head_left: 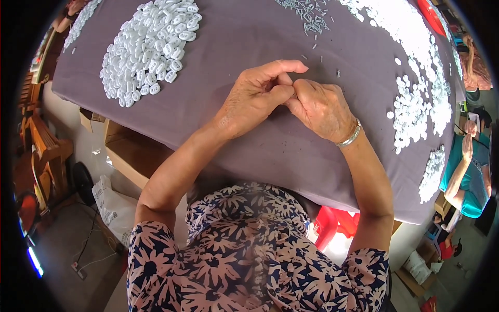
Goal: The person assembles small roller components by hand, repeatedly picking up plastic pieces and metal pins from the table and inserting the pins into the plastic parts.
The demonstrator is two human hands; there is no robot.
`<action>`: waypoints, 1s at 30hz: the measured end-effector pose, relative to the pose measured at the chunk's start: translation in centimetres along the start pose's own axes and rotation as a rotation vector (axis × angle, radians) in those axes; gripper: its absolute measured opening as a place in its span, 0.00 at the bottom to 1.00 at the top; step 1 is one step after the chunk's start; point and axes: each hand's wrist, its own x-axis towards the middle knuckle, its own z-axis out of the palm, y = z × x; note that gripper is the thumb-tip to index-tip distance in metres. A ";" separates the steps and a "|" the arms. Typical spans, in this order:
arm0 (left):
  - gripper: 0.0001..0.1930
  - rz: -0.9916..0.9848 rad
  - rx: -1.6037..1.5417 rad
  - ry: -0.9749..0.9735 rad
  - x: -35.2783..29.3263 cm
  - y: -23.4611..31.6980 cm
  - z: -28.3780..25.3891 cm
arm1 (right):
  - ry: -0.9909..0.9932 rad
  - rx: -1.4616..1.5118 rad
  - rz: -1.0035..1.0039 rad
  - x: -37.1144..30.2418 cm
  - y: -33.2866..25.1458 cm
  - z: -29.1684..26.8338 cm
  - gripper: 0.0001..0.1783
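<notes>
My left hand (255,93) and my right hand (323,107) meet over the middle of the table, thumbs and fingers pinched together at one spot. Whatever they hold there is hidden by the fingertips. The left index finger stretches out above the pinch. A metal bracelet (351,134) circles my right wrist. Beyond my hands lie a few small grey pins (338,74), with a loose pile of the same grey pins (310,16) farther back. To the left is a large heap of white oval plastic pieces (150,49), each with a dark-marked face.
A dark cloth covers the table (234,156). Small white round pieces (410,112) spread along its right side, with a smaller heap (432,174) near the right edge. A red container (431,16) stands at the far right. A cardboard box (127,158) is below the left edge. Other people sit around.
</notes>
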 end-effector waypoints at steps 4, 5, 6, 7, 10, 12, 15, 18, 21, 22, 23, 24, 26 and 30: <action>0.16 0.010 -0.004 0.052 -0.2 0.1 -0.4 | 0.080 0.050 -0.008 1.1 -0.6 0.2 0.15; 0.14 -0.005 0.019 0.074 -0.2 0.3 -0.6 | 0.075 0.089 0.040 1.1 -0.8 -0.1 0.16; 0.14 0.001 0.039 0.101 -0.3 0.6 -0.9 | 0.069 0.134 0.082 1.2 -0.9 -0.3 0.17; 0.13 0.009 0.143 0.119 -0.2 0.9 -1.2 | 0.065 0.198 0.086 0.8 -0.5 -0.6 0.17; 0.08 0.048 0.429 0.201 -0.4 2.9 -3.4 | 0.086 0.374 0.240 0.2 -0.1 -1.1 0.18; 0.06 0.246 0.704 0.327 -0.8 4.5 -5.2 | 0.097 0.403 0.228 0.0 0.0 -1.0 0.17; 0.06 0.231 0.893 0.537 -2.4 6.4 -8.6 | 0.128 0.430 0.239 0.0 0.2 -0.7 0.17; 0.07 0.319 1.125 0.647 -4.1 7.0 -12.9 | 0.197 0.423 0.240 0.4 0.1 -0.5 0.16; 0.07 0.432 1.186 0.771 -4.1 7.0 -14.1 | 0.295 0.430 0.287 0.4 0.3 -1.0 0.15; 0.08 0.418 1.086 0.796 -4.1 6.8 -13.9 | 0.342 0.455 0.335 0.3 0.5 -1.4 0.14; 0.08 0.405 0.980 0.812 -3.9 6.6 -13.2 | 0.338 0.448 0.461 0.0 0.7 -2.0 0.16; 0.08 0.408 0.961 0.799 -3.6 6.5 -11.9 | 0.338 0.429 0.474 -0.2 0.8 -2.8 0.16; 0.07 0.260 0.788 0.667 -2.9 6.4 -8.9 | 0.408 0.690 0.610 -0.5 1.2 -5.5 0.23; 0.07 0.181 0.690 0.377 -1.9 5.1 -4.9 | 0.577 0.784 0.585 -0.9 2.8 -9.9 0.31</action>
